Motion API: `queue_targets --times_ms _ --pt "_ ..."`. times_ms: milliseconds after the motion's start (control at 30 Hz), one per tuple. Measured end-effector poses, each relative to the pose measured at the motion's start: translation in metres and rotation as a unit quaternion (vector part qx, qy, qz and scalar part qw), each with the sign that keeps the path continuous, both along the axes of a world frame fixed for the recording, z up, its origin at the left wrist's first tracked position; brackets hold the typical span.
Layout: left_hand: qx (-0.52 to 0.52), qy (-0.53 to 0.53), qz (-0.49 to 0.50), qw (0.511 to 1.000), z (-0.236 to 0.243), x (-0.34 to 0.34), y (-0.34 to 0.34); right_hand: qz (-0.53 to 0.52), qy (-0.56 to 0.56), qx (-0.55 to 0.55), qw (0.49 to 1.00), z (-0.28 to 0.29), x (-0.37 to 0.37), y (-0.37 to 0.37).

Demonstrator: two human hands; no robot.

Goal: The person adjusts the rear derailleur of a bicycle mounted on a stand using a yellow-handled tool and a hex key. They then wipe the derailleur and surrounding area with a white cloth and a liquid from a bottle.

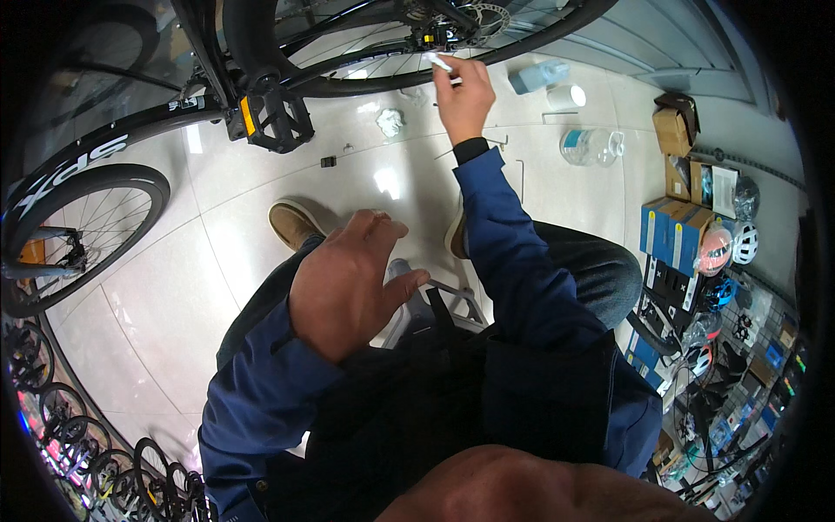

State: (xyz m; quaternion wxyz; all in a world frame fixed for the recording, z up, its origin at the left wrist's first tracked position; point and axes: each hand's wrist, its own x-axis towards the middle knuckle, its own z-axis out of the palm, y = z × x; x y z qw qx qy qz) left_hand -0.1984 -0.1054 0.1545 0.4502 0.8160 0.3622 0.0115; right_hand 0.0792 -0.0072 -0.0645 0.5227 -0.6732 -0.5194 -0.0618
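A black bicycle (174,111) stands in front of me, its rear wheel at the top of the view. Low on its frame, by the disc rotor (487,22), sits a black brake caliper (433,38) with a yellow mark. My right hand (466,97) is closed, pinching a small white piece of tissue (438,61) just below the caliper. Whether the tissue touches it, I cannot tell. My left hand (344,283) hangs over my lap, thumb apart from loosely bent fingers, with nothing in it. A black pedal (280,122) is on the near side.
On the tiled floor lie a crumpled tissue (390,122), a small black part (328,162) and a hex key (522,181). A bluish bottle (539,76), a white cup-like cylinder (566,97) and a clear plastic jug (591,147) are to the right. Boxes (671,230) and helmets (744,242) line the right wall.
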Motion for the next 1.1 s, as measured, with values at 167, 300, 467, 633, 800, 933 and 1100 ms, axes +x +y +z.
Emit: queue_targets --times_ms 167,300,467,633,800,933,1100 --pt "0.035 -0.016 0.009 0.999 -0.004 -0.001 -0.003 0.005 0.068 0.005 0.998 0.024 0.002 -0.018" --pt "0.051 -0.025 0.019 0.998 -0.009 0.0 -0.007 0.027 0.05 0.062 0.996 0.05 -0.003 -0.007" --pt "0.057 -0.01 0.021 0.998 -0.011 -0.001 -0.007 0.049 0.015 0.032 0.998 0.059 -0.011 0.011" --pt "0.064 -0.003 0.021 0.998 -0.012 -0.002 -0.007 0.06 -0.071 0.037 0.995 0.053 -0.005 0.012" --pt "0.061 -0.019 0.022 0.998 -0.013 -0.006 -0.007 0.066 -0.163 0.001 0.984 0.056 -0.001 0.007" --pt "0.062 -0.029 0.023 0.997 -0.013 -0.007 -0.007 0.076 -0.172 0.005 0.982 0.062 -0.003 0.004" --pt "0.05 -0.021 0.02 0.998 -0.012 -0.008 -0.007 0.066 -0.192 0.032 0.979 0.06 -0.001 0.014"
